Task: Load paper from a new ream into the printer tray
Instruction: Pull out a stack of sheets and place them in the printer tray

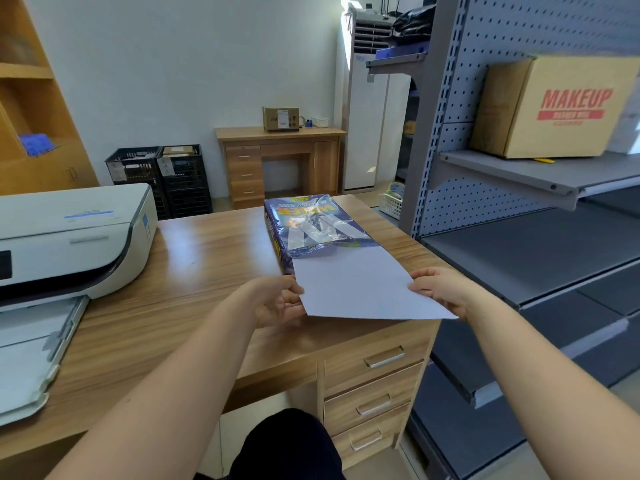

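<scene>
Both the left hand (280,301) and the right hand (441,289) pinch the white paper (363,289), and the printer tray (31,358) lies far off on the left hand's side

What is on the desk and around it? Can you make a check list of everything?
Surface: wooden desk, mostly bare, shiny.
Job's things: blue ream torn open at the near end; white paper partly pulled out; printer at left with its tray extended.
Clutter: nothing seen on the desk.
Hands: left hand and right hand each grip a side edge of the paper.
Cables: nothing seen.
Surroundings: grey shelf rack with a MAKEUP box at right; black crates and a small desk behind.
</scene>
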